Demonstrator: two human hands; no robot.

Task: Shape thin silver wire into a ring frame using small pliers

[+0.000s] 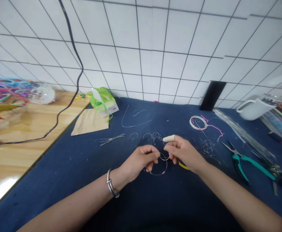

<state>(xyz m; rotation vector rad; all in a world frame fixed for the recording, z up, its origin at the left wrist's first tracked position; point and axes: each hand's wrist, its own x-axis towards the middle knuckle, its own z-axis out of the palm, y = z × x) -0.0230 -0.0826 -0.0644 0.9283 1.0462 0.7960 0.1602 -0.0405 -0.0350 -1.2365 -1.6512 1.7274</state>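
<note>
Above the dark blue cloth, my left hand pinches a thin wire hoop between thumb and fingers. A few pink beads sit on its lower curve. My right hand is curled at the hoop's right side, its lower fingers against the wire and partly hidden. A pale finger cot covers its index fingertip, which points left. Part of a yellow handle shows beneath this hand. Just beyond both hands lie several curled wire pieces.
Straight wires and a bent wire lie farther back. Teal-handled pliers, wire scraps and a round bead dish are right. A green tissue pack and beige pouch stand left. A white mug is far right.
</note>
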